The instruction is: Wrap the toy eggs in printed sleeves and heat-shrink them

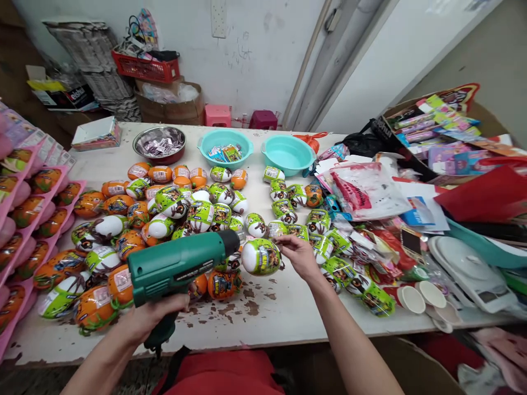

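Note:
My left hand is closed round the grip of a green heat gun, whose dark nozzle points right at a green-wrapped toy egg. My right hand pinches that egg by its right end and holds it just above the white table. Behind both lies a big heap of orange and green wrapped eggs. More green eggs lie to the right of my right hand.
Pink display trays filled with eggs line the left edge. A metal bowl and two teal basins stand at the back. Packaging, cartons, small cups and a white scale crowd the right side.

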Motion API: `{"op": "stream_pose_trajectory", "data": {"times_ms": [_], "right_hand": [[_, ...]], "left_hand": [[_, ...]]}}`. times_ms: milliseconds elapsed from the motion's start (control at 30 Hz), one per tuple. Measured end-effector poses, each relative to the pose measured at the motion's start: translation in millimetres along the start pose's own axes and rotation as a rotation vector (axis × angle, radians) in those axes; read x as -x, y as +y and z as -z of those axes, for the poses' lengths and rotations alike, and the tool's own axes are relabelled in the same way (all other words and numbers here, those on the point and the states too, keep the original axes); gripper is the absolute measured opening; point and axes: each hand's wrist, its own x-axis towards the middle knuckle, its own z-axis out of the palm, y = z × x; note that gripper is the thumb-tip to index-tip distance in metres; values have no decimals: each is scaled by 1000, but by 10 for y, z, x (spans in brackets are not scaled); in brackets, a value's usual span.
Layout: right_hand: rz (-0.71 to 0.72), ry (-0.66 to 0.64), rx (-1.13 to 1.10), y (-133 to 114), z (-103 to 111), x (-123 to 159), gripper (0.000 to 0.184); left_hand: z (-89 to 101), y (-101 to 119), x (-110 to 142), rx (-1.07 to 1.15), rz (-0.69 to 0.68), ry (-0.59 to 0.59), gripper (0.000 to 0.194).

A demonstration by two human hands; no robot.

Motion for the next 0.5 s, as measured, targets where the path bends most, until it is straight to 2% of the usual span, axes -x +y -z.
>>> {"op": "stream_pose_trajectory", "data": {"times_ms": [100, 233, 333, 400, 500], "right_hand": [[-281, 101, -308, 129, -136, 149, 33], [-432, 274, -426, 235, -363, 411, 37], [-475, 356, -436, 285, -496, 553, 37], [-454, 446, -443, 323, -585, 579, 37], [-369, 579, -405, 366, -738, 501, 37]], "left_hand": [[126, -63, 19, 37, 54, -103, 20], [264, -154, 2, 12, 36, -231, 34], [296, -232, -92, -1, -36, -159, 38], [273, -283, -165, -36, -38, -120, 40], [159, -309, -264, -131, -60, -189, 37]]}}
